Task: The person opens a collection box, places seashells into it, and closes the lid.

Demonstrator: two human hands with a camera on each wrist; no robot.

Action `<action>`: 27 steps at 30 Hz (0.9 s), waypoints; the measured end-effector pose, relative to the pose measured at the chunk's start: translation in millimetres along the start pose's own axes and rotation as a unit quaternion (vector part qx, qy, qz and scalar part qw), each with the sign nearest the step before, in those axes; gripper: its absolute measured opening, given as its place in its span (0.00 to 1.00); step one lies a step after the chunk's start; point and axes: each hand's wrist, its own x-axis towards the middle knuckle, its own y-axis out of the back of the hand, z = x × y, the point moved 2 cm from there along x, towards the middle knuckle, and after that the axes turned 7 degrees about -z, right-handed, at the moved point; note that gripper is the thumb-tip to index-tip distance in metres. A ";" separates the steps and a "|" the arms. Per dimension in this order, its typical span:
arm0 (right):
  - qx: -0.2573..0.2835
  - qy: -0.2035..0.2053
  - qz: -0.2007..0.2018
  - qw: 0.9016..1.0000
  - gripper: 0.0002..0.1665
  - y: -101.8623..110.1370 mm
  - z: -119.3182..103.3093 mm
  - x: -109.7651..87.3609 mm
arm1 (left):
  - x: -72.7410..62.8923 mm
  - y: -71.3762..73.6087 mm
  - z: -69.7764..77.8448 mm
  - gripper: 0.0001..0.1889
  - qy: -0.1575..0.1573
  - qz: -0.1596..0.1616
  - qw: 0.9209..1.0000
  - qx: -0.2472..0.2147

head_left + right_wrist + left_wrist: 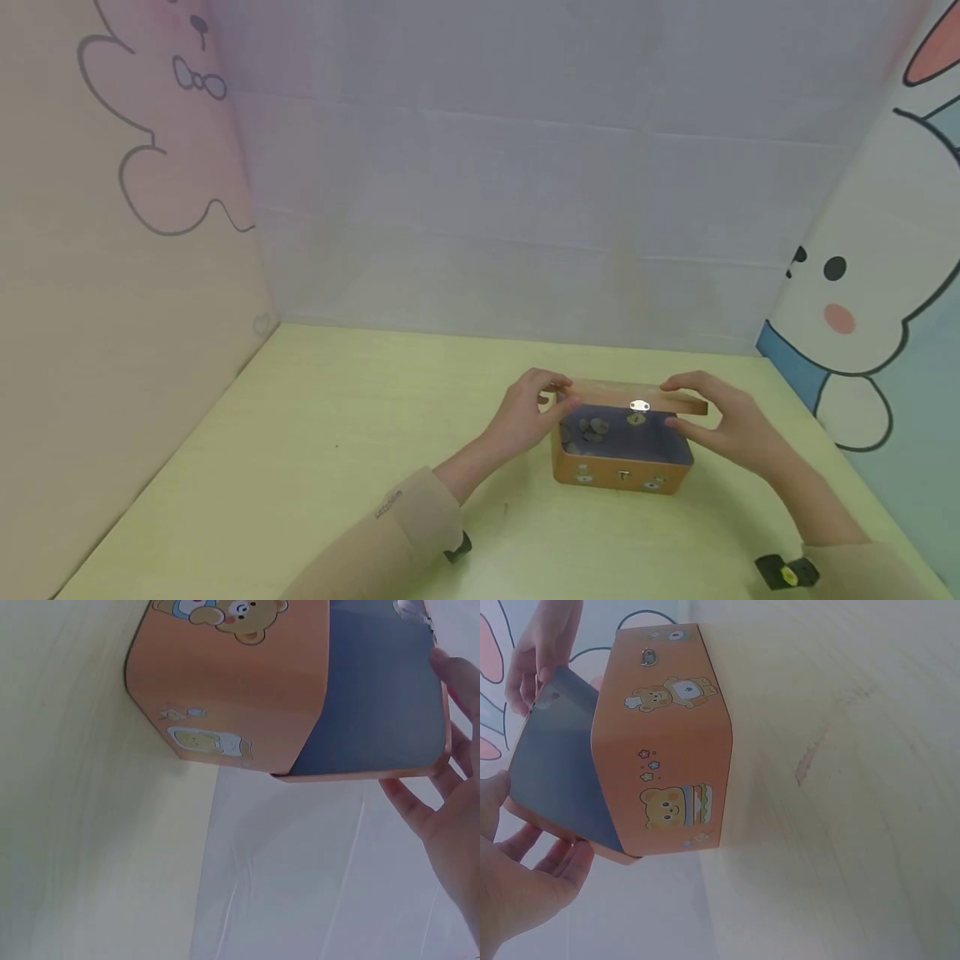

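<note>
An orange tin box (600, 472) with bear pictures on its walls stands on the table, its hinged lid (617, 394) raised partway. Several round coins (597, 426) lie at the left of its dark blue inside. My left hand (531, 410) holds the lid's left edge, thumb at the front and fingers behind. The right hand (733, 425) grips the lid's right end in the same way. Between them a silver clasp (639, 406) hangs on the lid's front rim. The left wrist view shows the lid's grey inner face (555, 754) tilted over the box.
The pale yellow table (300, 433) reaches back to a white sheeted wall (450, 208). A side wall with a cartoon rabbit (862, 308) stands close to the right arm. Another printed wall (112, 275) rises on the left.
</note>
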 end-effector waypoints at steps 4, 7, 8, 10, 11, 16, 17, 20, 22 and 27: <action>-0.017 -0.012 -0.008 1.000 0.33 -4.8 -4.9 5.8 | -0.6 0.7 0.7 0.20 0.003 -0.001 1.000 0.001; -0.017 -0.007 -0.011 1.000 0.32 -8.0 -7.1 9.2 | -1.1 1.2 1.7 0.20 0.003 -0.001 1.000 0.004; -0.018 -0.006 -0.010 1.000 0.31 -8.9 -7.6 10.2 | -1.1 1.1 1.8 0.20 0.004 -0.001 1.000 0.005; -0.023 -0.004 -0.008 1.000 0.31 -10.6 -8.1 11.7 | -1.4 1.3 2.1 0.20 0.006 -0.001 1.000 0.004; -0.025 -0.006 -0.008 1.000 0.31 -11.5 -8.2 12.5 | -1.4 1.2 2.0 0.20 0.006 -0.001 1.000 0.003; -0.049 -0.021 -0.018 0.998 0.31 -15.7 -10.3 15.3 | -0.7 0.7 1.4 0.20 0.007 0.003 1.000 0.005; -0.051 -0.023 -0.019 0.998 0.30 -16.2 -11.0 15.8 | -0.5 0.6 1.2 0.20 0.006 0.004 1.000 0.006; -0.048 -0.027 -0.019 0.998 0.30 -16.7 -13.6 16.5 | -0.2 0.2 1.0 0.20 0.006 0.003 1.000 0.006; -0.044 -0.031 -0.021 0.998 0.29 -16.8 -14.9 16.4 | -0.5 0.3 1.0 0.20 0.006 0.002 1.000 0.006; -0.041 -0.009 -0.020 0.999 0.30 -17.1 -15.9 13.0 | -2.4 -0.3 0.4 0.20 0.000 -0.005 1.000 0.005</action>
